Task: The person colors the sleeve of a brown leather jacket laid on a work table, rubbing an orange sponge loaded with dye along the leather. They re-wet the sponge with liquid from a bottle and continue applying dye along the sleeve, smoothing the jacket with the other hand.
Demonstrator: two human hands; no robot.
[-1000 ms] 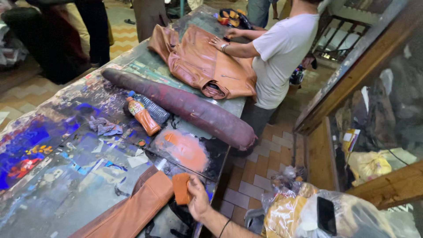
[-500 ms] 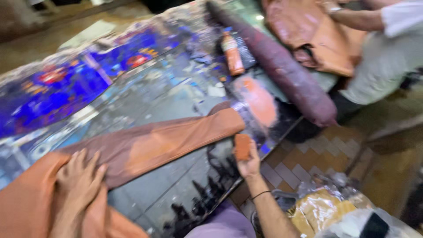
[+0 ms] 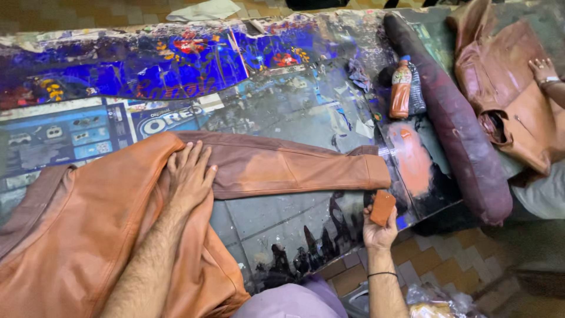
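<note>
- the table (image 3: 282,112) is now seen more from straight above than in the picture half a second ago, and more of the blue painted part is shown.
- the left hand (image 3: 189,174) is still laid flat and open on the brown leather jacket (image 3: 76,235), near where the sleeve (image 3: 288,168) joins it; nothing is gripped by it.
- the sleeve is now stretched out straight across the table, and its cuff is found just above the right hand (image 3: 379,227).
- a small orange-brown sponge pad (image 3: 383,207) is held between the fingers of the right hand at the near table edge, as before.
- a bottle (image 3: 401,88) with a blue cap and orange-brown liquid inside is stood upright by the long dark roll (image 3: 453,112). it is almost full.
- a second, darker bottle is seen just behind it; what is in it cannot be told.
- an orange stain (image 3: 412,159) is seen on the table between the bottle and the pad.
- at the far right, another brown jacket (image 3: 506,94) is touched by another person's hand (image 3: 542,69).
</note>
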